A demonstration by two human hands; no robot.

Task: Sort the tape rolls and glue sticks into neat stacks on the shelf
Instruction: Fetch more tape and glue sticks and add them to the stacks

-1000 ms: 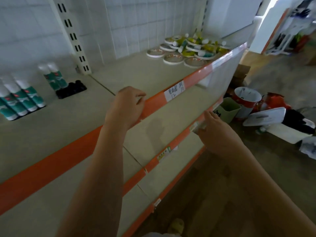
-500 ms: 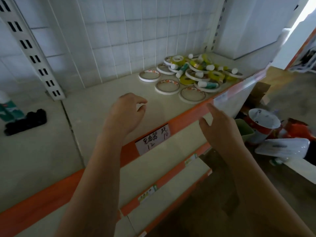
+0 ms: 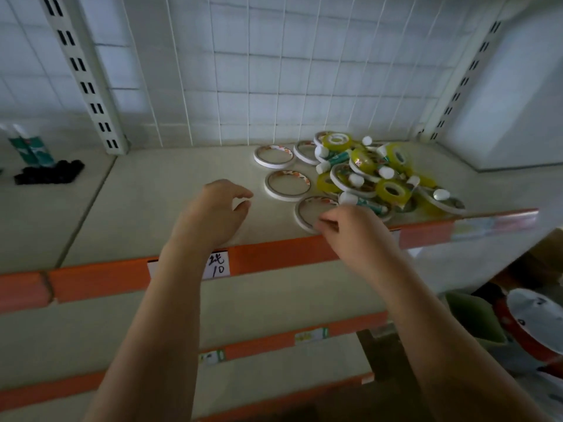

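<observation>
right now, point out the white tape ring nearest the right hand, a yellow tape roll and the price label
white tape ring (image 3: 300,219), head view, on its left rim
yellow tape roll (image 3: 391,190), head view, on its top face
price label (image 3: 218,268), head view, on its handwritten part

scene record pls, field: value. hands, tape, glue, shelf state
left hand: above shelf, fingers loosely curled, holding nothing
right hand: fingers at nearest white tape ring; grip unclear
tape rolls: white and yellow, jumbled pile
glue sticks: mixed into pile, lying flat
shelf: orange-edged
stacks: none yet
</observation>
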